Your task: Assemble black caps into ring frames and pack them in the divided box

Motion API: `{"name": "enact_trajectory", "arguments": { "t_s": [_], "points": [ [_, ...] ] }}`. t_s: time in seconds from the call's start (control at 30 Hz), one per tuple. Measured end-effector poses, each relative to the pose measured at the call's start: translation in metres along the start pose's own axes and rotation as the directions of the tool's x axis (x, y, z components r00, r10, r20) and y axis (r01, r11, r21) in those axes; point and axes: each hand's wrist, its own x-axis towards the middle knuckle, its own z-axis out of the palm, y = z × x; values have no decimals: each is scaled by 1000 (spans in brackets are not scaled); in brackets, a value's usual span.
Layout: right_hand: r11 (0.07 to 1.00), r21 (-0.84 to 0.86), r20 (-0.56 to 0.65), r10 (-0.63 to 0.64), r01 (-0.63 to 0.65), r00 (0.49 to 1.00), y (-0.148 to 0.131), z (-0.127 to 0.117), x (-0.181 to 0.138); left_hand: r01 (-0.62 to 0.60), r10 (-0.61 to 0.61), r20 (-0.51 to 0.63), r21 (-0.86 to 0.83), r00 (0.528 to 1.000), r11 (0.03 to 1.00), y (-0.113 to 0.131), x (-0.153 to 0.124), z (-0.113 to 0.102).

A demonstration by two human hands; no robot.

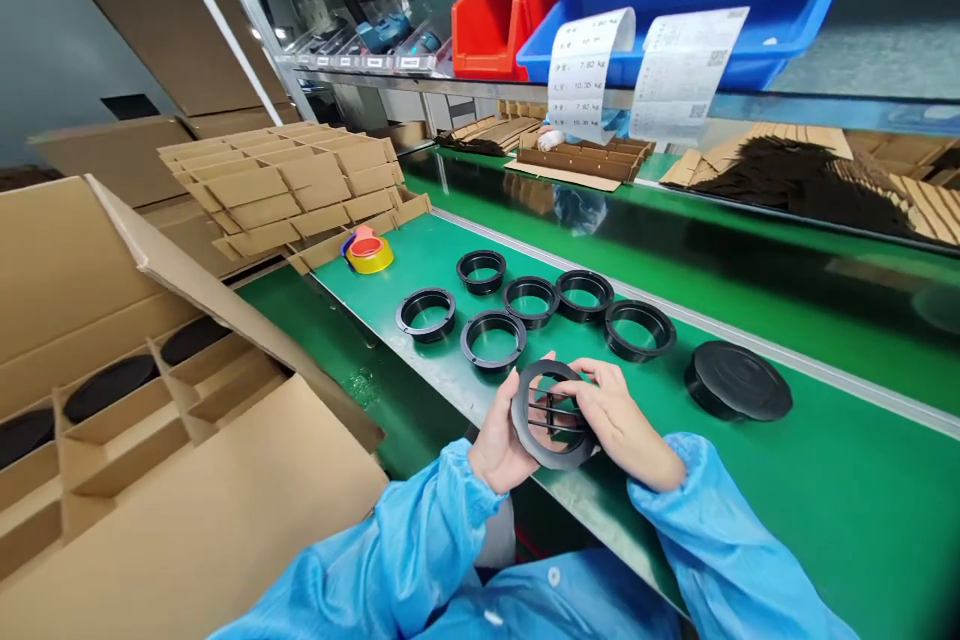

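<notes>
Fingers of the left hand [501,450] curl around a black round plastic ring with thin slats across its opening [531,442], parted about as wide as its rim and firmly wrapped on its left side. On its other side the right hand [626,425] has hold of it too, one digit laid over the slats; exactly how its hidden fingertips sit, I cannot tell from here. The slatted ring is tilted up, just above the near edge of the long green-topped workbench [847,490].

On the bench beyond the hands stand six open black plastic rings [491,361], some touching or nearly so. Farther right along the bench lies a black round piece with a closed flat top [739,380]. At the bench's left end I see a yellow roll of tape [371,258], near a stack of brown cardboard dividers [289,190]. Left of the bench stands an open brown cardboard box [195,510], black discs [112,387] in its cells.
</notes>
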Motion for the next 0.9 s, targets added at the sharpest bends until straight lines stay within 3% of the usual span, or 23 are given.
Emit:
{"name": "enact_trajectory", "arguments": {
  "t_s": [0.2, 0.57, 0.8, 0.9],
  "points": [
    [993, 111, -25, 43, -40, 999, 2, -11, -5, 15, -14, -17, 54, 1000, 998, -6, 7, 2],
    [929, 345, -47, 156, -131, 987, -3, -19, -4, 54, -57, 58, 57, 997, 997, -4, 13, 2],
    [929, 347, -58, 160, -131, 985, 6, -17, -5, 95, -95, 23, -3, 995, 995, -3, 13, 0],
    [974, 225, -65, 43, -27, 997, 7, -15, -6, 64, -66, -48, -48, 997, 997, -1, 16, 2]
  ]
}}
